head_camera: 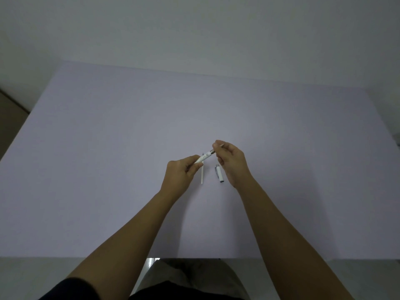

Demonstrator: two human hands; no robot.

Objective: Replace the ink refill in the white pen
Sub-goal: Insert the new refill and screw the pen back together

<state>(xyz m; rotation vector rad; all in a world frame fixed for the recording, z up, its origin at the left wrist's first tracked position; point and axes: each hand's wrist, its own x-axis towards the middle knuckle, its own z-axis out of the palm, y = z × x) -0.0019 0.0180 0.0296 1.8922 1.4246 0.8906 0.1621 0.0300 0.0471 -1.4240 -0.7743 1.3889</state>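
Note:
My left hand grips the lower end of the white pen barrel, which is held just above the table and points up and to the right. At the barrel's metal open end, my right hand pinches a thin ink refill whose tip pokes out past the fingers. A second thin white refill lies on the table under the barrel, running toward me. The pen's other half, white with a silver clip, lies just right of it, beside my right palm.
The lavender table spreads wide around the hands. Its far edge meets a pale wall, and its near edge runs above my lap. A strip of floor shows at the far left.

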